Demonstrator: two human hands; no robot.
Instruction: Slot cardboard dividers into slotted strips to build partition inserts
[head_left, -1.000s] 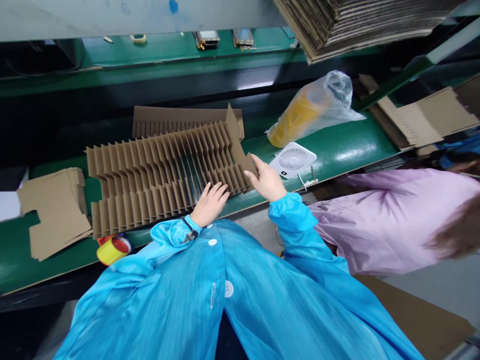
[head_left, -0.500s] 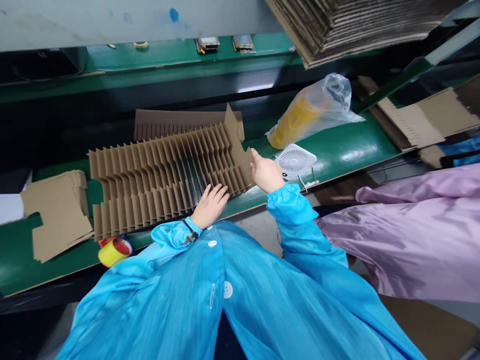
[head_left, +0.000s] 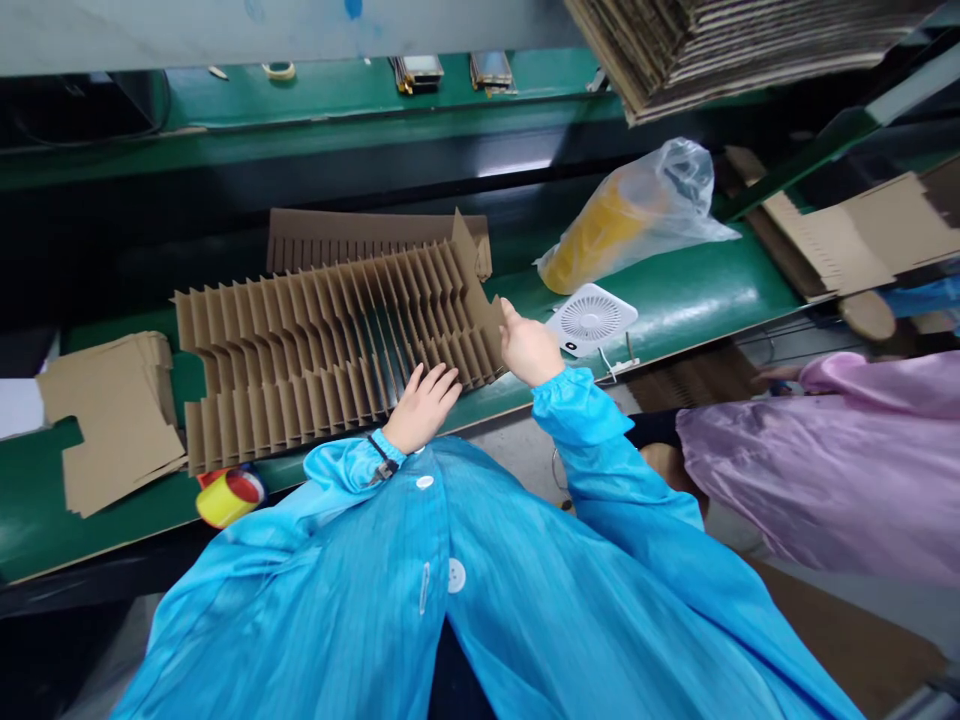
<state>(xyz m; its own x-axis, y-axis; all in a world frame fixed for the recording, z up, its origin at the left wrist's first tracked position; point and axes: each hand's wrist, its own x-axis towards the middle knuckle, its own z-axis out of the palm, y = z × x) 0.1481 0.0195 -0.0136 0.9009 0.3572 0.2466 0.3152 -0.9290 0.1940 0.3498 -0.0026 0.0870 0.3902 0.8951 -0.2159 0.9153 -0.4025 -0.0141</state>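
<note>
A cardboard divider grid (head_left: 300, 345) with many upright slotted panels lies along the green bench. My left hand (head_left: 424, 405) rests at its front edge, fingers stretched out and touching the panel edges. At the grid's right end my right hand (head_left: 531, 345) is closed on the last cardboard panel (head_left: 480, 295), its index finger along the edge; the thumb is hidden. Behind the grid lies a flat slotted cardboard strip (head_left: 375, 235). Just right of my right hand is a white fan (head_left: 595, 318).
Flat cut cardboard sheets (head_left: 120, 400) and a yellow tape roll (head_left: 231, 497) are at the left. A yellow roll in clear plastic (head_left: 600, 230) lies beyond the fan. Stacked cardboard (head_left: 720, 50) overhangs the upper right. A co-worker's pink sleeve (head_left: 825, 460) is at the right.
The view has shifted slightly. Both hands keep their places on the divider grid. The co-worker in pink has moved to the right.
</note>
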